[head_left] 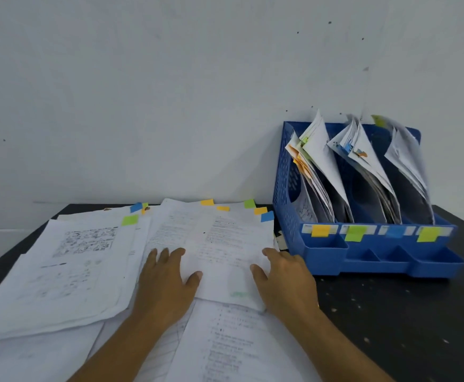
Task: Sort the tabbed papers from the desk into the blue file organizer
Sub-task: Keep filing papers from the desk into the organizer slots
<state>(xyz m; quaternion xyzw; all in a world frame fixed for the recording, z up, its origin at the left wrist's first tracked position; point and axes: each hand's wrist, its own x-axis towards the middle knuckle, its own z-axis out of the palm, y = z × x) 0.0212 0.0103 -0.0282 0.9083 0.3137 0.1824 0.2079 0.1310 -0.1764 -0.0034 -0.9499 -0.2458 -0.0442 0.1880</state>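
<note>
Hands nearest: left hand (167, 274) flat with fingers spread on the top white printed sheet (225, 260), right hand (283, 274) laid on that sheet's right edge, fingers loosely bent, gripping nothing as far as can be told. Beyond, loose white papers with yellow, green and blue sticky tabs (148, 244) fanned across the dark desk (390, 312), so plenty left to sort. Farthest right, blue perforated plastic file organizer (363, 255) with colour-labelled slots already stuffed with sheets, so roughly partway through, by judgement.
</note>
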